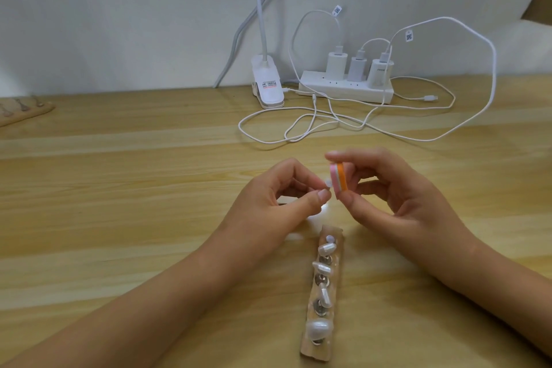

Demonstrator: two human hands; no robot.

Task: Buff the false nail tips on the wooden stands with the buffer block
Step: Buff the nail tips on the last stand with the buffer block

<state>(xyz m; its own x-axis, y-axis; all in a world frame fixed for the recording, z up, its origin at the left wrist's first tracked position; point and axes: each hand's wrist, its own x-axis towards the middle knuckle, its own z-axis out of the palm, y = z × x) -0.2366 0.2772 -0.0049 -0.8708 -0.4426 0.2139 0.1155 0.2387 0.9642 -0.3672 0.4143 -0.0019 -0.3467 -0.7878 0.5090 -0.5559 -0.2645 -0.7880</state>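
Note:
My left hand (pixel 268 203) pinches a small white false nail tip (pixel 419 184) between thumb and forefinger, held above the table. My right hand (pixel 388 188) grips a pink, white and orange buffer block (pixel 429 178) between thumb and fingers, its pink face touching the tip. Below the hands lies a narrow wooden stand (pixel 339 254) on the table, pointing away from me, with several pearly white nail tips (pixel 319 330) mounted on round metal holders along it.
A second wooden stand (pixel 24 112) sits at the far left edge. At the back stand a white clip lamp (pixel 267 85) and a white power strip (pixel 346 89) with three chargers. White cables (pixel 313 125) loop over the table behind my hands.

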